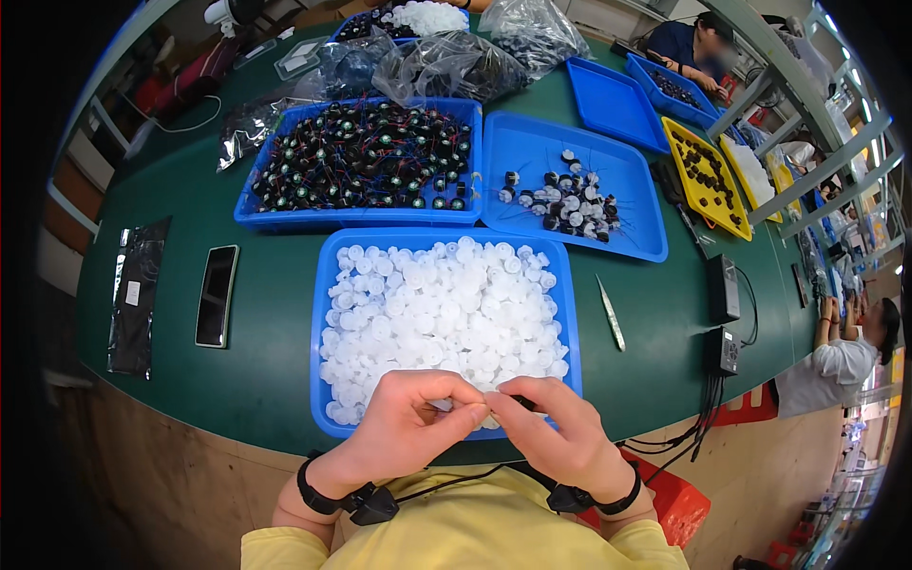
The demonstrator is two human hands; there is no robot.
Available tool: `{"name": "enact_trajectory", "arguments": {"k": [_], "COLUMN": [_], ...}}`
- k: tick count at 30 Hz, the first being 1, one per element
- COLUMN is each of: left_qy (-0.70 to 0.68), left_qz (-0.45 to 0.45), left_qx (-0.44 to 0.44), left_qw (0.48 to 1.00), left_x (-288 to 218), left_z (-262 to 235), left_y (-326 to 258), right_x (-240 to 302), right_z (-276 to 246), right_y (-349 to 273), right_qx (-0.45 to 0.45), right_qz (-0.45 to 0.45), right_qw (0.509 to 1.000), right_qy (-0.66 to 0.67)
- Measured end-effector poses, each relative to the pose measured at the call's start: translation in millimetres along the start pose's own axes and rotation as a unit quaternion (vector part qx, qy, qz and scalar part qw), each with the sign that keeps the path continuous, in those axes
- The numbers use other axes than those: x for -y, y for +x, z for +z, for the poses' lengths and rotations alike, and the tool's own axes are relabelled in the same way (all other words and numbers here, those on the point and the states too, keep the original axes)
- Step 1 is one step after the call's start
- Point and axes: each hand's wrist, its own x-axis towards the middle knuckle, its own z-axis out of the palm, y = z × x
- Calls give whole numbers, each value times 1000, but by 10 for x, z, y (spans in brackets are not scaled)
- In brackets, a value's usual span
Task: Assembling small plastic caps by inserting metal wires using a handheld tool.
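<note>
Blue trays (328, 285): six; hands (404, 432): two

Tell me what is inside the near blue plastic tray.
The near blue plastic tray holds a heap of small white plastic caps; the tray's floor is covered, and both hands hide its front edge.

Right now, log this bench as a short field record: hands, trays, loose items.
left hand: pinches a small white part, fingertips meeting the right hand
right hand: pinches the same part, with a dark bit at its fingertips
near tray: blue, heaped with white plastic caps
far left tray: blue, dark wired parts
far right tray: blue, a few assembled pieces
loose: tweezers, phone
</note>
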Motion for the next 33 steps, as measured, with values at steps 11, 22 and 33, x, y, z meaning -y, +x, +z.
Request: {"name": "enact_trajectory", "arguments": {"k": [11, 22, 33], "left_qy": [-290, -324, -318], "left_qz": [-20, 93, 78], "left_qx": [11, 55, 98], "left_qw": [957, 940, 940], "left_x": [155, 5, 63], "left_z": [-184, -106, -221], "left_y": [114, -51, -56], "right_x": [-27, 127, 220], "right_z": [13, -113, -172], "right_y": [26, -48, 89], "right_qx": [-54, -76, -98], "right_qz": [35, 101, 44], "right_qw": [995, 936, 990], "right_qy": [77, 328, 90]}}
